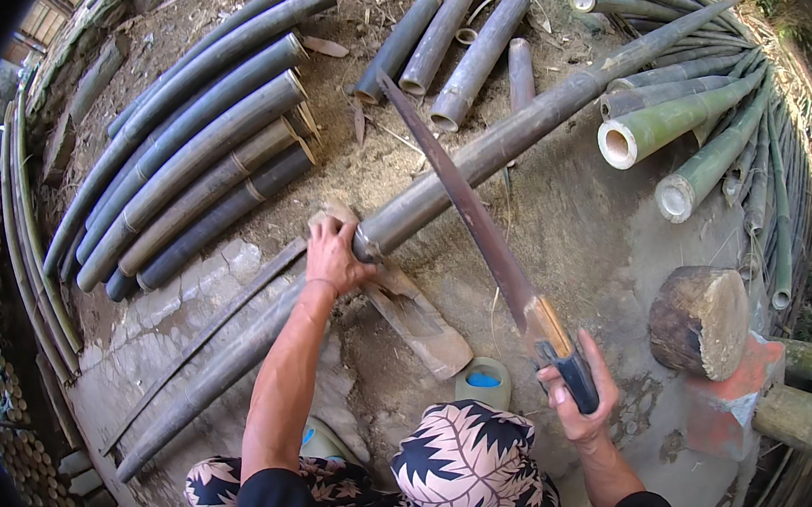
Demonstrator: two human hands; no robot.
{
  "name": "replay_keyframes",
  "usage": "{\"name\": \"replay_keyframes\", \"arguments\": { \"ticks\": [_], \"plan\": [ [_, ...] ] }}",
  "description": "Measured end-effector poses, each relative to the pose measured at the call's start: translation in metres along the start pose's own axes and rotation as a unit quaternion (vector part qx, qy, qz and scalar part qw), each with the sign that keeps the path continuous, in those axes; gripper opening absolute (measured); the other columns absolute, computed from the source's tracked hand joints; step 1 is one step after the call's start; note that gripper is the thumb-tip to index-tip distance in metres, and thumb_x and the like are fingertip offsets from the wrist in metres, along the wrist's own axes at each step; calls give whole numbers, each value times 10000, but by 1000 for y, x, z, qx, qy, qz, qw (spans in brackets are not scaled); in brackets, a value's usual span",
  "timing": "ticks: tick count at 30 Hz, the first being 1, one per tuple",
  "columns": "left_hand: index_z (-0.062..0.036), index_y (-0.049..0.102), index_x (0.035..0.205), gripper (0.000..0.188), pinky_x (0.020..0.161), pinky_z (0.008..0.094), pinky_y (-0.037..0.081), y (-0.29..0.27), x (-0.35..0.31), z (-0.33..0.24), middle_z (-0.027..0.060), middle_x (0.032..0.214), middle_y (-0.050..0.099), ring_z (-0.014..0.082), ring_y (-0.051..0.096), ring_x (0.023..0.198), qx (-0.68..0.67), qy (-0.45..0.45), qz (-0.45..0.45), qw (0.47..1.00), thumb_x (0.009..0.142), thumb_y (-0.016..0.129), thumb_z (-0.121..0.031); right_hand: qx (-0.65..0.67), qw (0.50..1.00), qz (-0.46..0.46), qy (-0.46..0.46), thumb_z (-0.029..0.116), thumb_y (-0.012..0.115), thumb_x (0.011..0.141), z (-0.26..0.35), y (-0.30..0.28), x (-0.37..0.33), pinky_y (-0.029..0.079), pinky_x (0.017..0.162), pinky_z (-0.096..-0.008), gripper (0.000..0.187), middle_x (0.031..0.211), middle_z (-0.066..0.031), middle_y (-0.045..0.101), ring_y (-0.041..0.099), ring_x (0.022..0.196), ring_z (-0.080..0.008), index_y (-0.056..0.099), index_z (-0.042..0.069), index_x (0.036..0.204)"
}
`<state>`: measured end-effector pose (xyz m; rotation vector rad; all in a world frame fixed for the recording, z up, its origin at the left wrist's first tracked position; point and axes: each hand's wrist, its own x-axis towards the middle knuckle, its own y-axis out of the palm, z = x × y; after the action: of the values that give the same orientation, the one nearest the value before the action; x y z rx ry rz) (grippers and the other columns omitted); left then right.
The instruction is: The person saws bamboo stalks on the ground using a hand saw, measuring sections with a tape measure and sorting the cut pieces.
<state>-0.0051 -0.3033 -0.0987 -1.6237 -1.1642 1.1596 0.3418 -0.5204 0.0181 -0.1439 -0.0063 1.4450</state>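
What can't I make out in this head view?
In the head view:
Palm of the left hand: hidden by its back.
Bamboo pole where the saw crosses: covered by the blade.
Saw teeth: too small to count.
Stacked bamboo: cut off by the dark rim at left.

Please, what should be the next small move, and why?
Probably steady the long bamboo pole with the left hand before sawing: that hand is at it, beside the wooden block, while the right hand grips the saw by its handle.
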Motion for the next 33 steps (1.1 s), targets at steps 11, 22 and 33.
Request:
{"name": "replay_keyframes", "arguments": {
  "ticks": [11, 22, 33],
  "plan": [
    [-50, 630, 1225, 735, 1139, 479, 293, 30, 48, -20, 237, 1052, 707, 365, 650, 1073, -36, -90, 6, 995, 967, 371, -688, -166, 978, 32, -124, 25, 676, 760, -34, 34, 61, 572, 689, -304, 569, 981, -212, 722, 746, 796, -221, 568, -103, 1305],
    [-88, 722, 1082, 752, 1150, 509, 264, 32, 74, -33, 224, 997, 725, 331, 677, 1041, -11, -153, 9, 988, 886, 438, -757, -202, 965, 80, -143, 9, 660, 721, -70, 40, 66, 576, 688, -328, 565, 932, -232, 718, 746, 755, -259, 573, -155, 1255],
    [-120, 734, 1151, 774, 1188, 487, 225, 35, 82, -33, 214, 986, 733, 321, 688, 1019, -18, -183, 27, 983, 857, 434, -770, -183, 972, 69, -126, 9, 660, 762, -95, 67, 94, 560, 617, -298, 545, 836, -144, 704, 697, 660, -178, 567, -133, 1280]
  ]
}}
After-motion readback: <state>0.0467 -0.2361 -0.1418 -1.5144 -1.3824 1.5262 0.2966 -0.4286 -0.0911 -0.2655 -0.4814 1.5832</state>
